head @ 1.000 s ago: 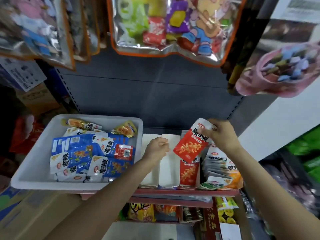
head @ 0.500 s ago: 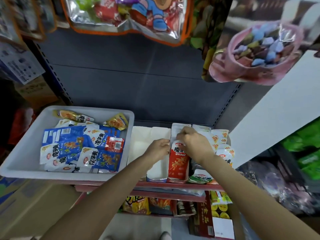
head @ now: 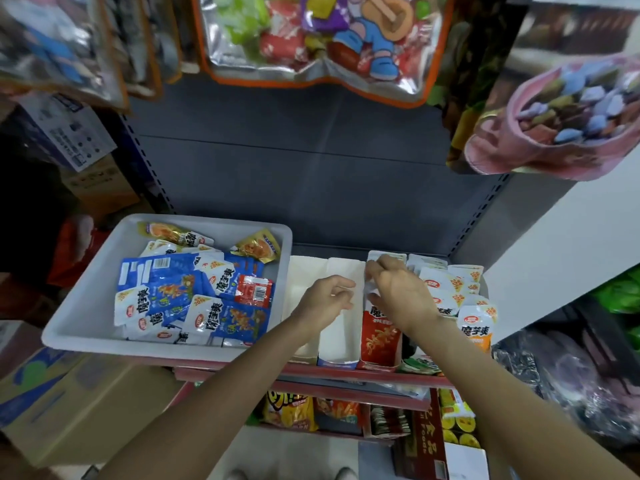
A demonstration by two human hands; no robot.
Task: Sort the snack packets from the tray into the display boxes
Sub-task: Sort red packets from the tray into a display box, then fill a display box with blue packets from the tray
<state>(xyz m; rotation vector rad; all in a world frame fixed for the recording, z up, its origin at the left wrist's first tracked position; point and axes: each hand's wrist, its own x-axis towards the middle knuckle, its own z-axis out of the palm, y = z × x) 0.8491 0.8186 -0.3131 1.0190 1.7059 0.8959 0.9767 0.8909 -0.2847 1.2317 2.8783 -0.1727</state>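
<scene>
Right hand [head: 398,299] curled over red foil snack packet [head: 379,336] in red cardboard display box [head: 377,364], lower centre | left hand [head: 325,299] loosely curled, nothing held | packet judged light, floppy, slippery; best pinched at top seam | white plastic tray [head: 86,306] left, blue packets [head: 166,285] unsorted

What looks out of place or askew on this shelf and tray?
One small red packet lies among the blue packets heaped loosely in the white tray, an odd one out. On the far right, the orange packets lean unevenly and spill over their box. The right hand rests on the red packets, which stand neatly.
</scene>
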